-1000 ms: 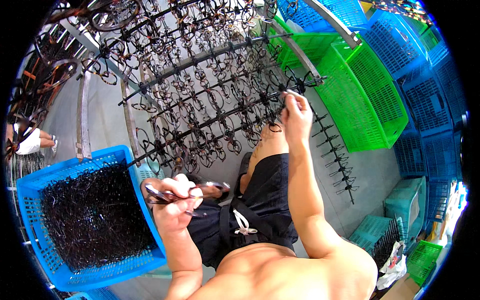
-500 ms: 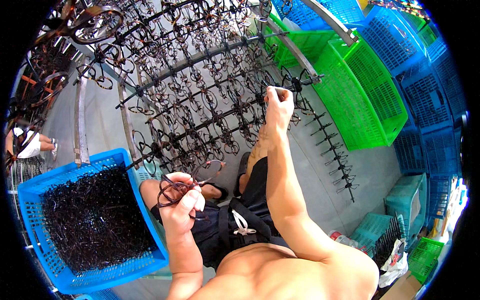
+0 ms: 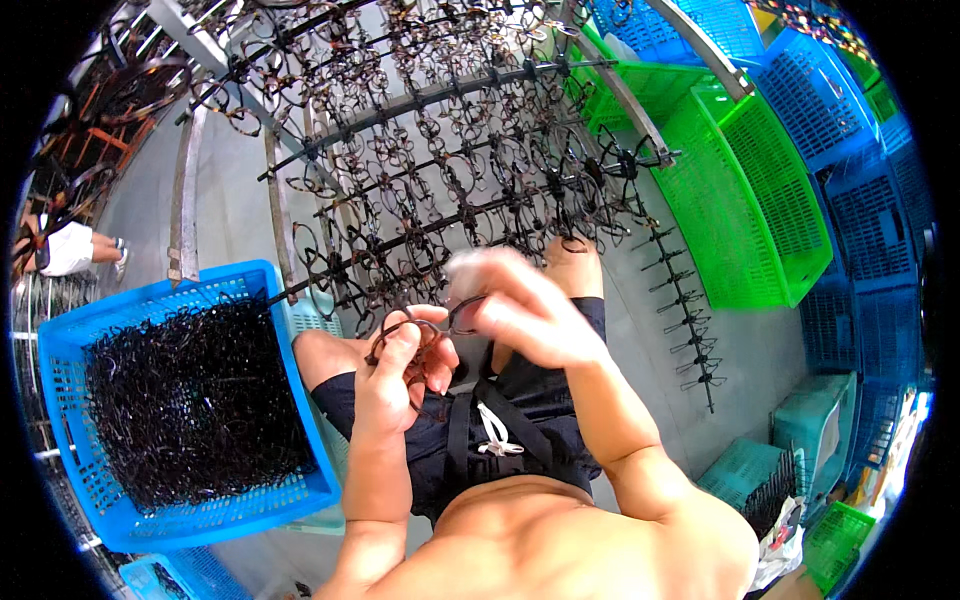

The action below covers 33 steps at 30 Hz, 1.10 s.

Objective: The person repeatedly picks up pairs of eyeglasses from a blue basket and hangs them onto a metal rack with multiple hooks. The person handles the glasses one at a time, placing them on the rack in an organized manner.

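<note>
Dark tortoiseshell eyeglass frames (image 3: 428,324) are in my left hand (image 3: 392,372), its fingers closed round them above my lap. How many frames it holds is hard to make out. My right hand (image 3: 528,310) is beside them at the frames' right rim, smeared by motion. Whether its fingers grip that rim cannot be told. Just beyond both hands stands a rack of black rods (image 3: 440,222), with many similar frames hanging on clips in rows.
At my left a blue basket (image 3: 275,300) is heaped with thin dark pieces. A green crate (image 3: 735,230) stands at the right, with blue crates (image 3: 860,200) stacked behind it. A loose rod with clips (image 3: 690,320) lies on the floor. Another person's legs (image 3: 105,250) show at far left.
My right hand has left the rack's right end and come down toward my left hand, to the frames. The left hand still holds its frames. The whole view has shifted slightly.
</note>
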Available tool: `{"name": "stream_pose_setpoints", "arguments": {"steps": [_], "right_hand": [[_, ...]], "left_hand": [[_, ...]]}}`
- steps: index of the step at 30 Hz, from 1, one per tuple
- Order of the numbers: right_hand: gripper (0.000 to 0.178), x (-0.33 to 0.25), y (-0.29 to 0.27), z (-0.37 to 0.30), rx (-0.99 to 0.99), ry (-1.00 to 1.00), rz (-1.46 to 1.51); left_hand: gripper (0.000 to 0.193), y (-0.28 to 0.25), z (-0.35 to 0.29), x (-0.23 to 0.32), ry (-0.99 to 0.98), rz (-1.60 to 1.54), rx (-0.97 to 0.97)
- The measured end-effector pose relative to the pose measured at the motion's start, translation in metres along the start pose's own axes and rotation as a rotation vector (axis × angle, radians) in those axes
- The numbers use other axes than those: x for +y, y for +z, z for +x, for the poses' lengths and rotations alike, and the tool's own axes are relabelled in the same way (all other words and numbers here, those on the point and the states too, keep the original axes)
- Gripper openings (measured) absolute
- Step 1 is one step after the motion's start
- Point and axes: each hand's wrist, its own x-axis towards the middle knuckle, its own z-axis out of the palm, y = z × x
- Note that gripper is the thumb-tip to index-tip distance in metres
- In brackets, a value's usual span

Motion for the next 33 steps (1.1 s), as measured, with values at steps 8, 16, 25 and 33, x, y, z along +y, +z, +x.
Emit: {"name": "stream_pose_setpoints", "arguments": {"steps": [8, 16, 25, 33], "right_hand": [[0.015, -0.006, -0.034, -0.025, -0.036, 0.550, 0.438], [0.026, -0.002, -0.045, -0.045, -0.060, 0.483, 0.418], [0.015, 0.064, -0.145, -0.008, 1.077, 0.216, 0.054], [0.017, 0.052, -0.160, 0.021, 1.002, 0.538, -0.191]], "left_hand": [[0.040, 0.026, 0.005, -0.020, 0.020, -0.310, 0.083], [0.022, 0.037, 0.023, -0.044, 0.098, 0.059, 0.017], [0.018, 0.049, 0.018, -0.038, 0.048, 0.004, -0.087], [0.020, 0.051, 0.019, -0.031, 0.156, 0.063, 0.015]]}}
